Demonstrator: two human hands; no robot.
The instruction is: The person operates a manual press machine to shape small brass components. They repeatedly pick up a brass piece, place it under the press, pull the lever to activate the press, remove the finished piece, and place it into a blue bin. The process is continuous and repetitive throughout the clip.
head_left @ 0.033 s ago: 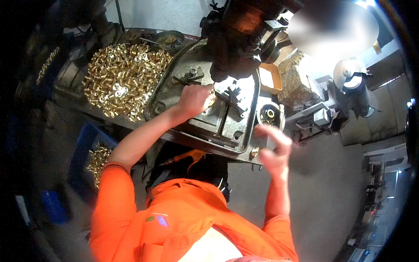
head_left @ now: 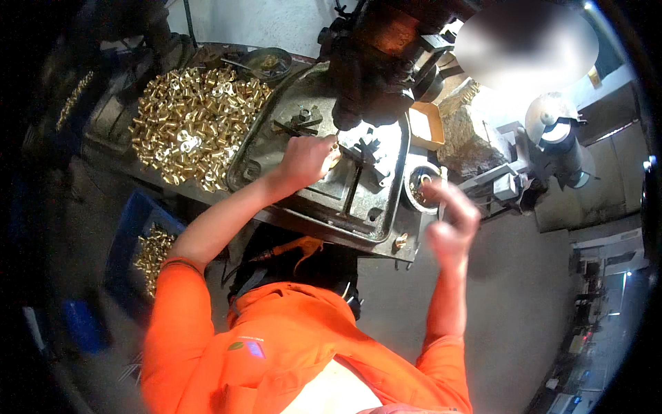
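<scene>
Near frame centre, left hand [head_left: 303, 164]: you are pinching a brass fitting [head_left: 335, 156] with closed fingers; it is sitting just right of your knuckles, long axis unclear.
Right hand [head_left: 454, 219]: hovering at the round bowl [head_left: 409, 196], right of centre; fingers blurred, half-curled, any hold unclear.

From my end I count two hands, a left hand [head_left: 303, 163] and a right hand [head_left: 453, 219], with one brass piece [head_left: 334, 157] at the left. I see two heaps, a large heap [head_left: 196, 127] and a smaller heap [head_left: 154, 257], each too dense to number. I also count one loose fitting [head_left: 400, 241], one blue crate [head_left: 125, 238], one pale-rimmed bowl [head_left: 409, 196], one dark dish [head_left: 281, 54] and one open box [head_left: 436, 123].
</scene>
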